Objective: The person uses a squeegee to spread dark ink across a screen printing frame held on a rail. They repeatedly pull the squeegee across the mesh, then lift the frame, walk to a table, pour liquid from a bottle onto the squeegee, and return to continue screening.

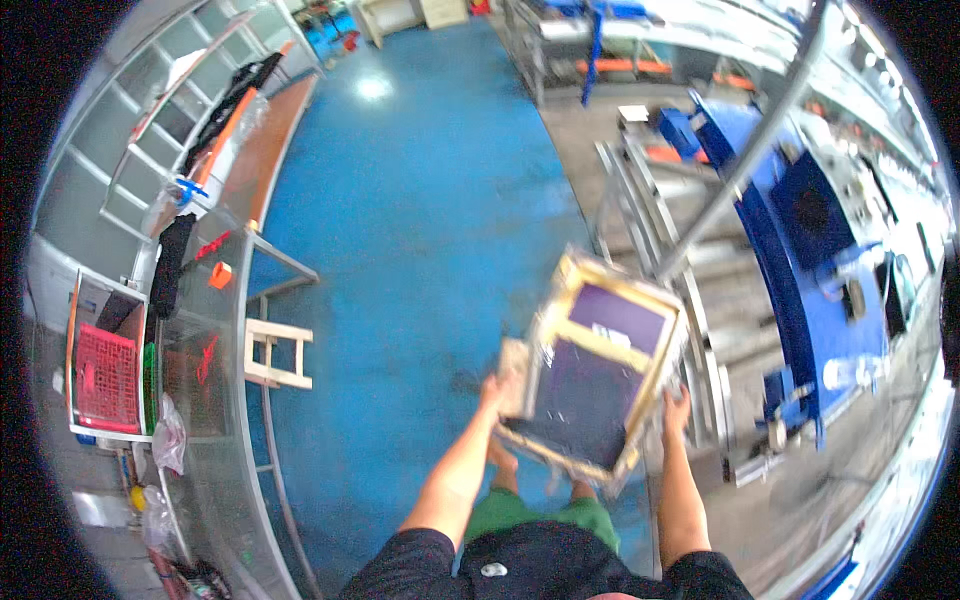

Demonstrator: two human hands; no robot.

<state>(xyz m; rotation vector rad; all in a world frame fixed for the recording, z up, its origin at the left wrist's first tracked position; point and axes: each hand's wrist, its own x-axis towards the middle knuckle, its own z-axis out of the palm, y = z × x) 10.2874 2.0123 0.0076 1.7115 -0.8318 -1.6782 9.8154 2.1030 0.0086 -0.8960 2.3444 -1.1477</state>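
In front of my body I carry a rectangular screen frame (637,357), tilted, with yellowish taped edges and a dark purple and black panel inside. My left hand (497,393) is closed at its lower left side. A small tan block-like piece (514,372) sits beside that hand; motion blur hides whether it is part of the frame or a separate thing in my fingers. On the opposite side my right hand (677,408) grips the frame's right edge, its fingers partly hidden.
Left of me stands a glass-topped table (205,420) with a pale wooden stool-like frame (278,354) against its edge. A red basket (108,378) lies further left. To my right are metal rails (690,290), a slanting grey pole (745,165) and a blue machine (765,230). Blue floor (420,200) runs ahead.
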